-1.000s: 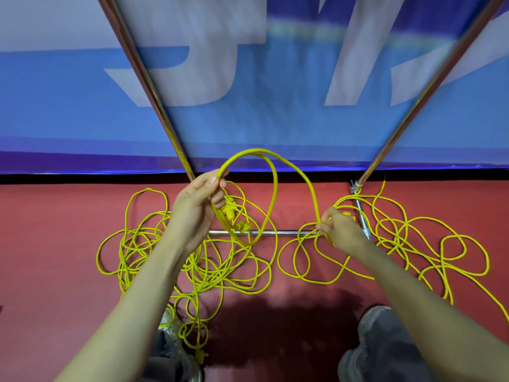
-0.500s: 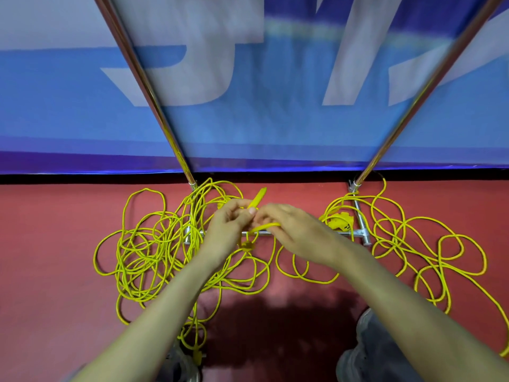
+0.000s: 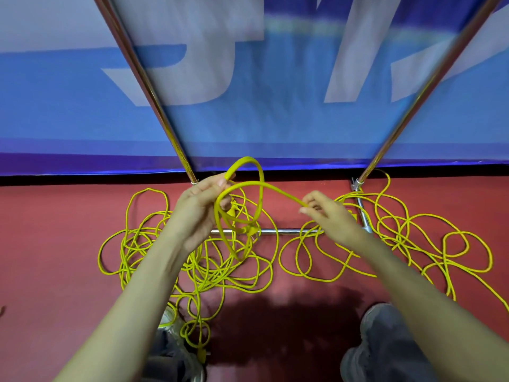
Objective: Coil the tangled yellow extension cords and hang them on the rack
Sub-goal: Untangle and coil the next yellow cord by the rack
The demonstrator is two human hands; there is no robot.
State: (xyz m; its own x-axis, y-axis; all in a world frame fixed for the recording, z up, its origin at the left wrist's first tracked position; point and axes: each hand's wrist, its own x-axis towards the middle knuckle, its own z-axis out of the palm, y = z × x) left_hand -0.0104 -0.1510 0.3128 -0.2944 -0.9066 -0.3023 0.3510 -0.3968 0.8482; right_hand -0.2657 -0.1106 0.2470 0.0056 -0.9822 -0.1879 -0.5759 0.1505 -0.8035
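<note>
Upright cord loop (image 3: 261, 177), strand (image 3: 278, 190) crosswise.

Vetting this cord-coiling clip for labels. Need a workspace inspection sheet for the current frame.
Surface: red floor, shadowed near the feet.
Job's things: yellow cords, mostly loose on the floor in two tangles; chrome rack stands over them.
Clutter: nothing seen.
Hands: left hand grips raised loops; right hand pinches the same cord off to the side.
Cables: cords cross the rack's base bar; a plug lies by the left shoe.
Surroundings: blue banner behind the rack.
</note>
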